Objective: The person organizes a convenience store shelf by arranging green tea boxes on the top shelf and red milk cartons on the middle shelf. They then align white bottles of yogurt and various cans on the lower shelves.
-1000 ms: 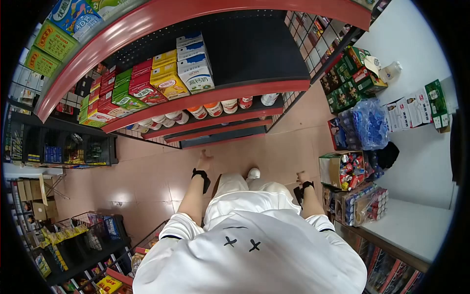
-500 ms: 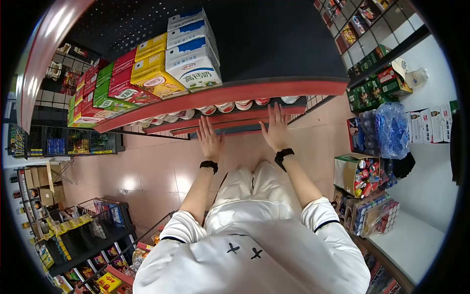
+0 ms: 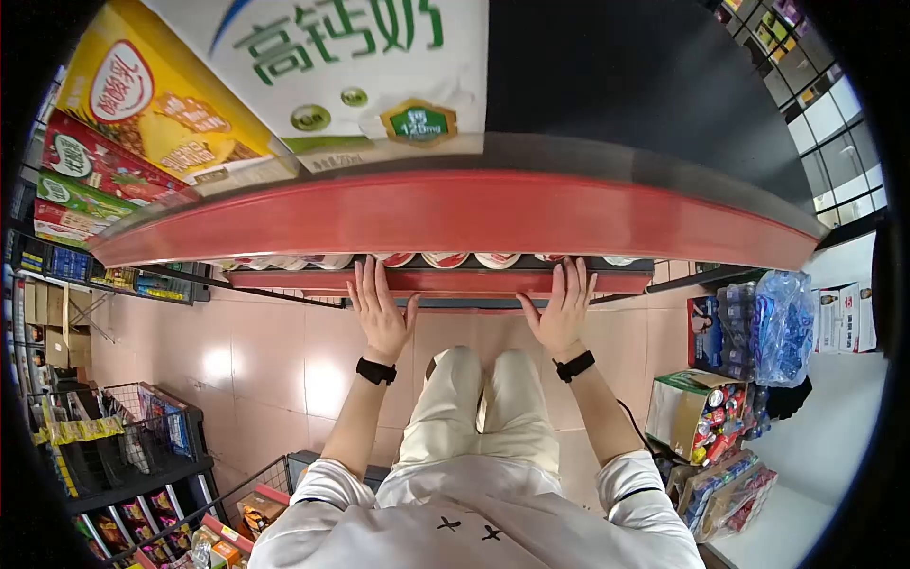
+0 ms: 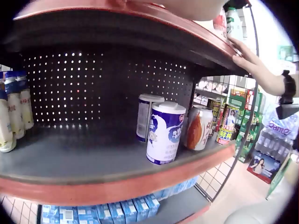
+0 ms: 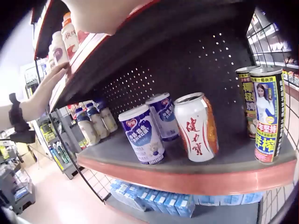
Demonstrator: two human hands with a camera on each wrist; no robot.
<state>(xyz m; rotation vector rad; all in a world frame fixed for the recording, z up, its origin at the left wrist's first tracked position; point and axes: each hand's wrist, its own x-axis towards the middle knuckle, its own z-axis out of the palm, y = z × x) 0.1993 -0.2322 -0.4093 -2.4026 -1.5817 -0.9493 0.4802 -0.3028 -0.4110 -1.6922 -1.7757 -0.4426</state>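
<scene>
Both hands are at the red front edge (image 3: 445, 282) of a shelf, fingers straight and thumbs apart. The left hand (image 3: 384, 322) touches it toward the left, the right hand (image 3: 561, 322) toward the right. Neither holds anything. On that shelf stand white bottles (image 5: 70, 39), seen in the right wrist view. One level below are blue-and-white canisters (image 4: 166, 133), a white-and-orange can (image 5: 196, 128) and a tall yellow-and-black can (image 5: 267, 116). Several white bottles with blue caps (image 4: 16, 105) stand at that shelf's other end.
A higher shelf with a broad red edge (image 3: 455, 213) juts out above the hands, carrying a white milk carton (image 3: 379, 66) and a yellow carton (image 3: 180, 104). Blue cartons (image 5: 163, 200) line the bottom shelf. To the right are wrapped bottles (image 3: 782, 327) and a box of cans (image 3: 682, 403).
Both hands have risen from beside the legs, reached forward and come onto the shelf edge. The body has moved closer, so the upper shelf and its cartons look much larger.
</scene>
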